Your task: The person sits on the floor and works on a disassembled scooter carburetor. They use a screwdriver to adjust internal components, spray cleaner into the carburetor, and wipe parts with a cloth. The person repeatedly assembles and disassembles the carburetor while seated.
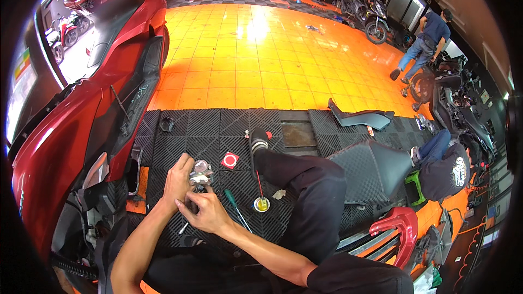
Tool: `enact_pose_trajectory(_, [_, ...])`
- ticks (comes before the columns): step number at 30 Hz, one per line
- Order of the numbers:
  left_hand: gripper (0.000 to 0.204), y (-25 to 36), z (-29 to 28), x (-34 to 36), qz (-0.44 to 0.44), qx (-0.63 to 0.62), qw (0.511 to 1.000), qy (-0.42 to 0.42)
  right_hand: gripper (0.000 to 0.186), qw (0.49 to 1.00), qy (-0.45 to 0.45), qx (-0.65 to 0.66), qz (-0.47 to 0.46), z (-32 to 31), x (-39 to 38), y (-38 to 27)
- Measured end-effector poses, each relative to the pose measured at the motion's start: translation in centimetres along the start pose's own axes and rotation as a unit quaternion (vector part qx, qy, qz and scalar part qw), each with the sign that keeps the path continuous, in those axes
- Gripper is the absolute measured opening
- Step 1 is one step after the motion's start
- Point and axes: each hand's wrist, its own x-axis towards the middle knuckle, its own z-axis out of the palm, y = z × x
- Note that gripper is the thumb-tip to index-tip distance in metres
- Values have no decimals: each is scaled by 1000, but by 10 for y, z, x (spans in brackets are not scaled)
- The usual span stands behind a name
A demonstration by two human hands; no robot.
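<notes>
My left hand (177, 181) is closed around the left side of a silver metal engine part (201, 171) with a round top. My right hand (208, 213) is bent in against the part's lower side, thumb and fingers drawn together; what they hold, if anything, is hidden. Below the hands shows the end of a thin metal rod (184, 228). A screwdriver with a dark green handle (231, 198) lies just right of my right hand. Farther right stands a small open tin (261, 204) of yellowish stuff with a red stick in it. A red square with a white ring (230, 160) lies ahead.
A red scooter body (103, 114) rises close on my left. Black ribbed mats (185, 125) cover the floor around me. To the right are a black seat (373, 171), a red body panel (400, 234) and a person crouching (447, 171). Another person (427, 43) stands farther back near motorcycles.
</notes>
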Motion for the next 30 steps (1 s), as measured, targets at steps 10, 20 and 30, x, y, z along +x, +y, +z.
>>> enact_pose_trajectory(10, [30, 1, 0, -1, -8, -18, 1000, -1, 31, 999, 0, -42, -25, -2, 0, -3])
enact_pose_trajectory(20, [29, 1, 0, -2, 4, -7, 1000, -15, 33, 999, -33, -36, -5, -5, 2, 1])
enact_pose_trajectory(30, [30, 4, 3, -1, 20, -2, 1000, -15, 34, 999, -23, -33, 13, -1, -1, 5])
